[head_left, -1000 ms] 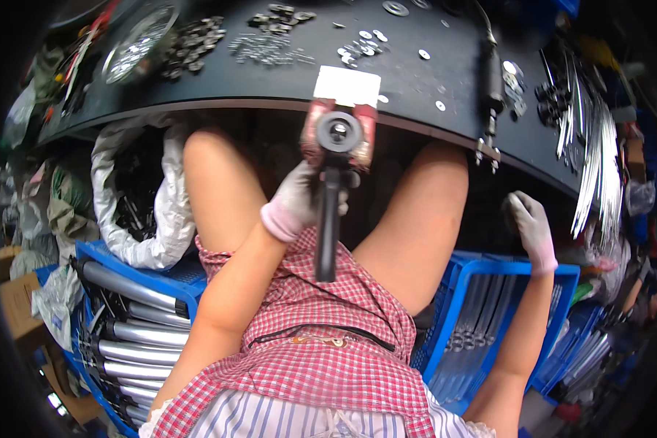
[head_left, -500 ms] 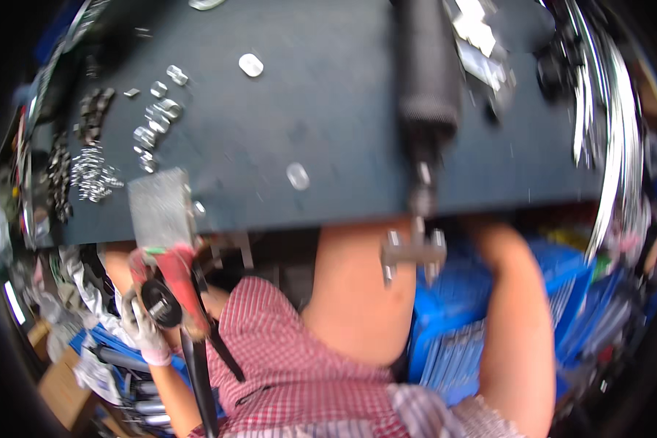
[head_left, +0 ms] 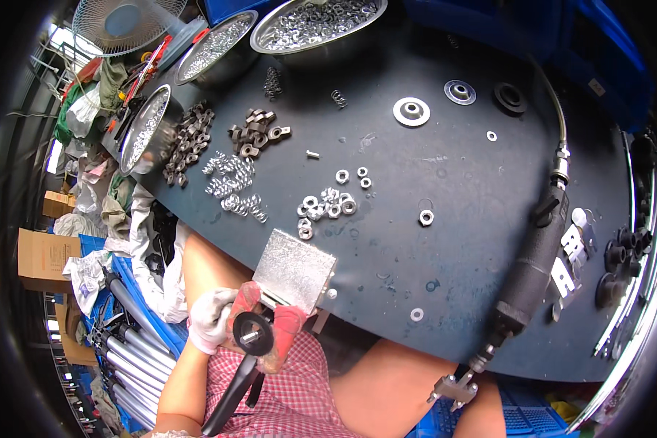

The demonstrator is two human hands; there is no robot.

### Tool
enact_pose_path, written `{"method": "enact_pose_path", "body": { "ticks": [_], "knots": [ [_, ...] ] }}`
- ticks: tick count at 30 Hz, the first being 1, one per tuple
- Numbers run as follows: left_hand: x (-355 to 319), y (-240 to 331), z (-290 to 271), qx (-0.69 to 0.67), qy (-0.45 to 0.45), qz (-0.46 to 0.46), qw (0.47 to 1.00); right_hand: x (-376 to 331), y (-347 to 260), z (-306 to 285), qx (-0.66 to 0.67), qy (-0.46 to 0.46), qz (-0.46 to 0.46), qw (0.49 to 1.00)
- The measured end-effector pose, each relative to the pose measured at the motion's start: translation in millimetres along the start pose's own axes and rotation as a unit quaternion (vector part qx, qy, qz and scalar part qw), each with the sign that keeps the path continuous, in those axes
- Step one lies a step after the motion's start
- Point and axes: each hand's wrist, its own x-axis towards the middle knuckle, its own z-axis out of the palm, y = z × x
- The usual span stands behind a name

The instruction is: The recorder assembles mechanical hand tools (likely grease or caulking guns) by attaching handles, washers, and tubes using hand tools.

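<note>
Right now, a red-painted metal fixture [head_left: 290,328] stands just right of the white-gloved left hand [head_left: 212,320], whose curled fingers lie against its side; whether they clasp any part cannot be told. The right hand is out of sight, so its grip cannot be told either. Ahead and right of the left grip, the fixture's flat silver plate [head_left: 293,269] overlaps the edge of the dark tabletop [head_left: 401,277]; its black lever [head_left: 230,394] slants down nearer the body. Farther ahead lie silver hex nuts [head_left: 331,196] and silver coil springs [head_left: 228,175]. Well to the right rests a black cylindrical power tool [head_left: 536,270].
</note>
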Motion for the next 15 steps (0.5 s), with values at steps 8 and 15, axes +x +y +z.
{"method": "enact_pose_path", "body": {
  "ticks": [8,15],
  "knots": [
    [18,25,1,-0.155,0.026,0.113,0.981,6,40,44,0.052,0.083,0.115,0.989],
    [37,17,-26,-0.297,0.182,0.007,0.937,-141,-16,-37,0.254,0.198,0.119,0.939]
  ]
}}
